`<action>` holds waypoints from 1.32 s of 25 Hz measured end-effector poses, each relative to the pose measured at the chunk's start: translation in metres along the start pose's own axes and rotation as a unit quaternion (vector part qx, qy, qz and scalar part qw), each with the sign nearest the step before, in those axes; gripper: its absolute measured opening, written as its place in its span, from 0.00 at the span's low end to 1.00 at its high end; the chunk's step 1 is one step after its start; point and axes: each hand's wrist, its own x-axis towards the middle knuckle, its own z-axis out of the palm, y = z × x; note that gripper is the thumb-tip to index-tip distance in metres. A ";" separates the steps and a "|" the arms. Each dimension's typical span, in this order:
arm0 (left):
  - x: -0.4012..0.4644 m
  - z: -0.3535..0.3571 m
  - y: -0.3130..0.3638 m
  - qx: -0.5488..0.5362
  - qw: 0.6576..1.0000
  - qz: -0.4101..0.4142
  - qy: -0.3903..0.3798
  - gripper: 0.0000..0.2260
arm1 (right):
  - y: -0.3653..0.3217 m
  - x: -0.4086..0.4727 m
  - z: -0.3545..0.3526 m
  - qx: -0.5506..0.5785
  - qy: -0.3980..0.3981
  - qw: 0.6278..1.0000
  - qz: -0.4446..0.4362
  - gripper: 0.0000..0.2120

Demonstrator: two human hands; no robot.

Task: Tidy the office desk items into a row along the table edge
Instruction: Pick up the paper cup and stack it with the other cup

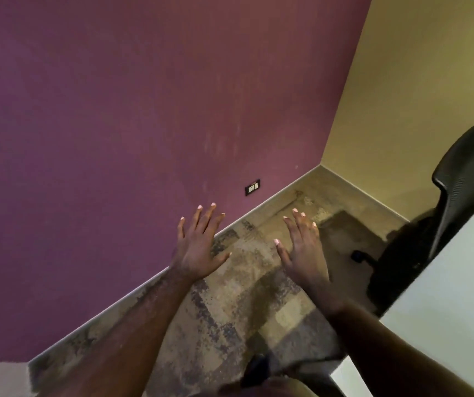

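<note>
Desk items: none seen in view; location can't be told
Table (459, 282): white top seen at right edge only; bare where shown
Left hand (198, 250): held out over floor, fingers spread flat; nothing gripped
Right hand (304, 253): held out alongside, apart from left; fingers extended, nothing gripped
Chair (442, 213): black, beside table
Wall (115, 138): purple; outlet (252, 187) set low
Floor (244, 296): patterned carpet

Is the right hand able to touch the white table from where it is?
Probably yes. The right hand is open and empty, held out over the carpet, and the white table lies just to its right with nothing between them. The black chair stands farther back.
</note>
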 end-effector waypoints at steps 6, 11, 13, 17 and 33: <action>0.155 0.017 0.020 -0.038 0.995 0.091 -0.005 0.40 | 0.055 0.081 -0.014 -0.016 0.029 0.995 0.094 0.29; 0.293 0.044 0.047 -0.057 0.979 0.196 -0.003 0.36 | 0.115 0.146 -0.022 -0.049 0.090 0.982 0.157 0.29; 0.358 0.050 0.058 -0.070 0.969 0.238 0.007 0.35 | 0.138 0.179 -0.023 -0.069 0.107 0.974 0.186 0.29; 0.466 0.055 0.088 -0.105 0.942 0.318 0.025 0.35 | 0.169 0.247 -0.036 -0.100 0.140 0.956 0.239 0.30; 0.775 0.090 0.350 -0.178 0.852 0.492 0.022 0.35 | 0.421 0.447 -0.147 -0.160 0.272 0.878 0.361 0.27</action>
